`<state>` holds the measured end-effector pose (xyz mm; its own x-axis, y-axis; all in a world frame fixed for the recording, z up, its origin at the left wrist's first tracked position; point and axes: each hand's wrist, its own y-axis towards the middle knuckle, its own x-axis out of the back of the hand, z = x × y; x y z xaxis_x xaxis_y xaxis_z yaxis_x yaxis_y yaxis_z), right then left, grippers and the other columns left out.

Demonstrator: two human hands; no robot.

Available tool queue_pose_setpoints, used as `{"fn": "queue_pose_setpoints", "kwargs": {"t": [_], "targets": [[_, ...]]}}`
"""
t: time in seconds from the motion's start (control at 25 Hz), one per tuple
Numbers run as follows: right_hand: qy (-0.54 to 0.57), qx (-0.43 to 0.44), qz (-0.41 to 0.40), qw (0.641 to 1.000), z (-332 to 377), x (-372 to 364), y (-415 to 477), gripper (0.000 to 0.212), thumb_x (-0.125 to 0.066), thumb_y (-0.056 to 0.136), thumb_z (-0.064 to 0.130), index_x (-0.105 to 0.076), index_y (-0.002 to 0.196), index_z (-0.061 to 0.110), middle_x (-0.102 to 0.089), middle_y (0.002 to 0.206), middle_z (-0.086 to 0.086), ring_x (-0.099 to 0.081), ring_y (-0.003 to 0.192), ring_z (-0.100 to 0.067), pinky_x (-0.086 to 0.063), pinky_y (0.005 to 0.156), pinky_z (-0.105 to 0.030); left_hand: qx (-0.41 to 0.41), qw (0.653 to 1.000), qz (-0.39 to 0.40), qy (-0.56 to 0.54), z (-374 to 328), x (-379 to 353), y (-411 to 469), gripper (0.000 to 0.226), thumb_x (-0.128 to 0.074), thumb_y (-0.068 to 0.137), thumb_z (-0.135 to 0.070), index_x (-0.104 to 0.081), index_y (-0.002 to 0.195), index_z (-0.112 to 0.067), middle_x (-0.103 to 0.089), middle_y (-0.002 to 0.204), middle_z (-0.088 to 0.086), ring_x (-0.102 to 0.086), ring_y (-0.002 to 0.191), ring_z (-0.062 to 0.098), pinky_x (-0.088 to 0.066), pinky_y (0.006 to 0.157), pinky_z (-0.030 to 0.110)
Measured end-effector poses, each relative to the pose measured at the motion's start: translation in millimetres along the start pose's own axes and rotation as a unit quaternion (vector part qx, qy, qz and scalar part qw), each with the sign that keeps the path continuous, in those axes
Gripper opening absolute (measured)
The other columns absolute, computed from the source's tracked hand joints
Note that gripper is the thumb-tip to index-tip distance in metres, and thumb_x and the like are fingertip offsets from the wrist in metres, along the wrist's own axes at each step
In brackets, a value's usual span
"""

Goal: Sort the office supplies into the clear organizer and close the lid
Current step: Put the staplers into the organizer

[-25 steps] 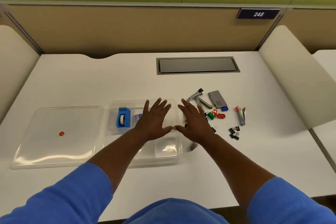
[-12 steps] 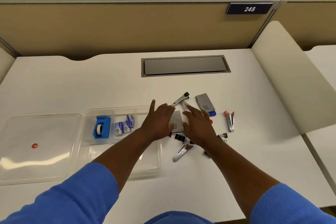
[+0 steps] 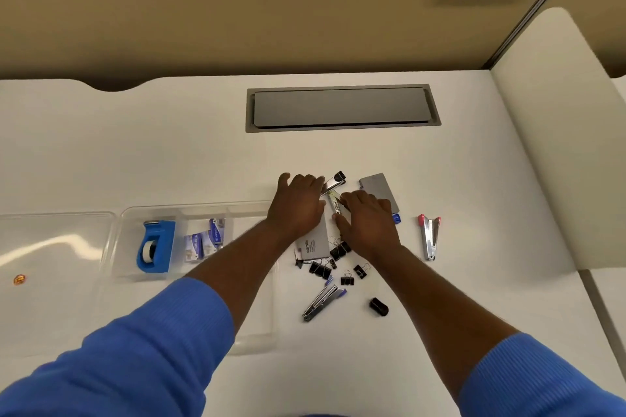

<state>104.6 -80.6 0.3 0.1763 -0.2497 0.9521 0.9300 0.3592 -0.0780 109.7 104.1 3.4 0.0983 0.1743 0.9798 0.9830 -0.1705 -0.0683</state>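
A clear organizer (image 3: 189, 210) lies left of centre and holds a blue tape dispenser (image 3: 155, 247) and small staple boxes (image 3: 203, 240). Its clear lid (image 3: 50, 240) lies flat further left, with an orange sticker (image 3: 19, 279) on it. My left hand (image 3: 298, 203) rests palm down on a grey box (image 3: 313, 244), its fingers against a black and silver stapler (image 3: 333, 181). My right hand (image 3: 367, 220) lies flat beside it, fingertips touching a small silver stapler (image 3: 335, 205). Several black binder clips (image 3: 338, 259) are scattered just in front of both hands.
A second grey box (image 3: 379, 188) lies beyond my right hand. A pink-tipped stapler (image 3: 429, 237) sits to the right, a blue-tipped one (image 3: 320, 301) and a small black piece (image 3: 378, 306) nearer me. A grey cable hatch (image 3: 342, 108) is set in the desk; a white divider (image 3: 555, 159) bounds the right side.
Both hands have moved off the organizer to the right and onto the pile of supplies. The left hand now covers the grey box near the black stapler.
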Motion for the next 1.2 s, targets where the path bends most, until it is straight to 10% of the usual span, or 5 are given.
{"fn": "queue_pose_setpoints", "kwargs": {"t": [0.24, 1.2], "targets": [[-0.026, 0.002, 0.011, 1.0, 1, -8, 18, 0.047, -0.06, 0.087, 0.047, -0.058, 0.124, 0.017, -0.063, 0.112, -0.006, -0.059, 0.105, -0.029, -0.038, 0.09, -0.043, 0.022, 0.999, -0.003, 0.037, 4, 1, 24, 0.024, -0.049, 0.092, -0.038, -0.063, 0.099, -0.019, -0.067, 0.095, 0.002, -0.058, 0.096, 0.025, -0.031, 0.092, 0.043], [-0.067, -0.019, -0.026, 0.997, 8, 25, -11, 0.04, -0.059, 0.085, 0.033, -0.061, 0.123, 0.019, -0.064, 0.111, -0.002, -0.059, 0.101, -0.025, -0.035, 0.091, -0.039, 0.025, 0.998, -0.008, 0.055, -11, 13, 7, 0.026, -0.053, 0.091, -0.038, -0.066, 0.099, -0.017, -0.068, 0.098, 0.003, -0.059, 0.099, 0.025, -0.028, 0.101, 0.046]]}}
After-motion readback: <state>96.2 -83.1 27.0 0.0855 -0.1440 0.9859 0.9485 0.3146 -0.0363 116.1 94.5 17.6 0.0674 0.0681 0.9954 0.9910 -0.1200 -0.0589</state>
